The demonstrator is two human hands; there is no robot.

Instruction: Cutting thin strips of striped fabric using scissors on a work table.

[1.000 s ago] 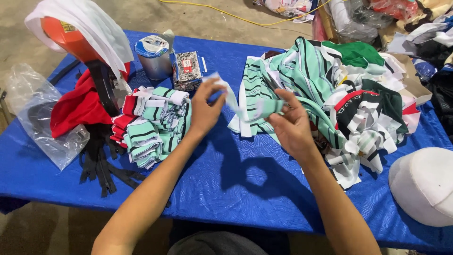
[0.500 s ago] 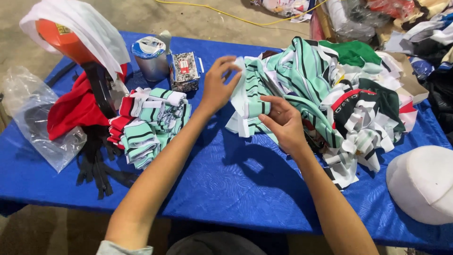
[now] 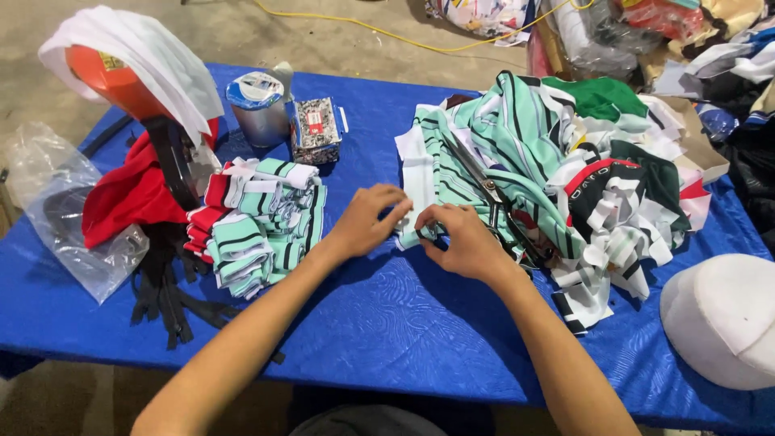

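Note:
My left hand (image 3: pixel 367 220) and my right hand (image 3: pixel 458 240) meet low over the blue table cover (image 3: pixel 404 323), both pinching a small mint-green and white striped fabric piece (image 3: pixel 413 236) at the near edge of a large heap of striped fabric (image 3: pixel 533 161). Scissors (image 3: pixel 484 190) lie on that heap just beyond my right hand. To the left of my left hand sits a stack of folded mint, white and red striped pieces (image 3: pixel 258 226).
A metal can (image 3: pixel 257 109) and a small printed box (image 3: pixel 315 129) stand at the back. At the left are red cloth (image 3: pixel 129 198), black straps (image 3: pixel 165 295), a clear plastic bag (image 3: pixel 56 210) and an orange object under white fabric (image 3: pixel 121 64). A white cap (image 3: pixel 722 319) lies at the right.
Both hands have come down from holding a fabric piece raised in front of the heap to pressing it low near the table surface, close together.

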